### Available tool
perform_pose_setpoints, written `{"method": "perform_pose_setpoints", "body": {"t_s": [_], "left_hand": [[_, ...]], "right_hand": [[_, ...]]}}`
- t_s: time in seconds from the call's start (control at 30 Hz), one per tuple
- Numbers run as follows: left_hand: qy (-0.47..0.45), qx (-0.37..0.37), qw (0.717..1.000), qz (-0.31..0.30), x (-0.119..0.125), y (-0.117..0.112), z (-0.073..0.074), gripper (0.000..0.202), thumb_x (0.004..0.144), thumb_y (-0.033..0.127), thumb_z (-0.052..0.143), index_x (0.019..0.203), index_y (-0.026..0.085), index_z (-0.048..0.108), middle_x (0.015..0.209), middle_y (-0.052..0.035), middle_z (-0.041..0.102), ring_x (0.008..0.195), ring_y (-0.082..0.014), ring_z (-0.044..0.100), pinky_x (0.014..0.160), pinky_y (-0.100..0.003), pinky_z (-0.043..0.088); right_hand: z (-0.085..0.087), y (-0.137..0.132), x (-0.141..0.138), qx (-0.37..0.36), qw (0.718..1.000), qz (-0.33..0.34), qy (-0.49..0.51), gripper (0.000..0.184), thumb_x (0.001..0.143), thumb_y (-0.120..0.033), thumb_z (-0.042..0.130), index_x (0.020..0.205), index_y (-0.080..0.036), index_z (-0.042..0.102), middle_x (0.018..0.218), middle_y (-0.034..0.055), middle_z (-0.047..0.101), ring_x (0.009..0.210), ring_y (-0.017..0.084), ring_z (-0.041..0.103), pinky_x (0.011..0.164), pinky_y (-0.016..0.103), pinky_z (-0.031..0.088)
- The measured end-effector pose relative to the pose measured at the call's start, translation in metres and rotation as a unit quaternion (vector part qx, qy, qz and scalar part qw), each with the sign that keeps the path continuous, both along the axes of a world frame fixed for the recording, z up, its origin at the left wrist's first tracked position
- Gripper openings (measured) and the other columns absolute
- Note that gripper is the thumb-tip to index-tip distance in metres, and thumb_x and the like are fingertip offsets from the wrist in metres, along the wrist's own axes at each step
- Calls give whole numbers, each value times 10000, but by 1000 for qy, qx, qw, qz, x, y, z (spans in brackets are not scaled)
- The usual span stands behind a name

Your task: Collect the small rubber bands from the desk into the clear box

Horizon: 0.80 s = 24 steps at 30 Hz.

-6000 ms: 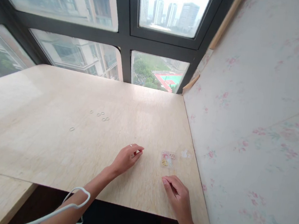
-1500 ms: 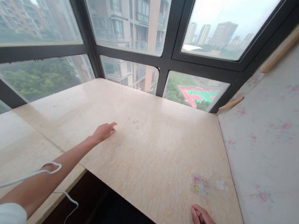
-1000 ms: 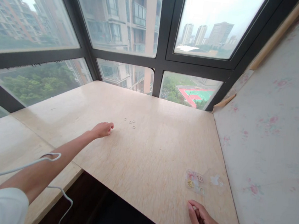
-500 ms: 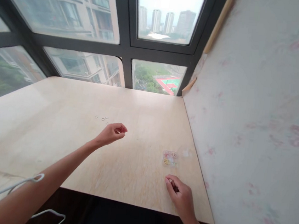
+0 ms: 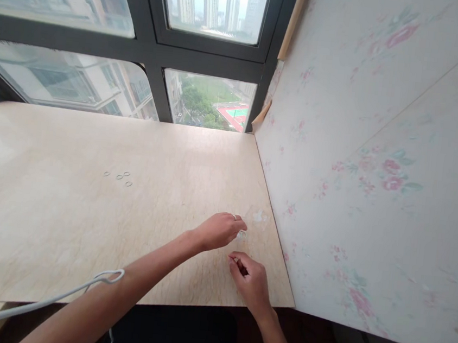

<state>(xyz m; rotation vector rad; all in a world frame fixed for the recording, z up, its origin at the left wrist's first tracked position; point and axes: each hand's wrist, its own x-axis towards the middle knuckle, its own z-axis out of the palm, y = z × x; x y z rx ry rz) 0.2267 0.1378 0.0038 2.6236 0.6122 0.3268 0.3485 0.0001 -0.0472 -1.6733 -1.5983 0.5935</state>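
Observation:
My left hand (image 5: 223, 230) reaches across to the right part of the pale wooden table (image 5: 84, 222). Its fingers are pinched together over a small clear packet (image 5: 241, 236), which it mostly hides. What the pinch holds is too small to make out. A ring sits on one of its fingers. My right hand (image 5: 251, 280) rests on the table just below and right of the left hand. Its fingers are curled in toward the thumb, and what is inside them is hidden. The two hands are close but apart.
Several small thin rings (image 5: 120, 176) lie on the table to the far left. A scrap of clear material (image 5: 257, 216) lies by the floral wall panel (image 5: 376, 170). A white cable (image 5: 111, 275) loops over my left forearm. Dark-framed windows (image 5: 152, 49) stand behind the table.
My left hand reached out to a lone ring on the left, closed, and came back right to the packet. The view swung right with it. My right hand barely moved.

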Motion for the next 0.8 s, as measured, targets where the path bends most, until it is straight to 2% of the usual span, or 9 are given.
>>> {"method": "perform_pose_setpoints", "body": {"t_s": [0.13,0.3,0.47,0.6,0.8], "left_hand": [[20,20,1000,-8,1,0,-7,306,856,71,498,1106,192,625,1005,-71,707,899,-214,664,777,-328,490],[7,28,1000,-8,-1,0,-6,341,883,100,487,1188,211,589,1052,-71,706,916,-203,665,812,-335,483],[-29,7,999,34,-14,1,-4,317,890,118,487,1163,221,612,1044,-61,704,925,-200,652,818,-337,488],[-64,-24,992,108,-44,3,-13,254,896,170,502,1110,216,629,1061,-56,698,938,-192,643,835,-339,497],[-69,-49,971,225,-111,6,-35,220,892,193,493,1067,215,626,1026,-42,698,879,-176,649,801,-322,507]], "right_hand": [[1,0,0,-6,1000,2,13,231,889,-310,514,902,-182,705,566,-17,610,500,126,558,523,220,409],[2,0,0,-5,1000,2,20,234,889,-315,513,899,-183,706,571,-12,616,504,131,562,531,226,421],[1,-1,0,-4,1000,1,12,243,895,-330,508,898,-187,704,562,-14,608,502,129,559,524,222,424],[2,-1,0,7,1000,-2,-3,262,898,-352,503,872,-188,705,567,-9,617,499,124,562,524,210,438],[4,-2,-2,11,1000,-4,-13,304,898,-400,496,828,-193,708,564,-2,617,494,129,573,517,205,466]]}}
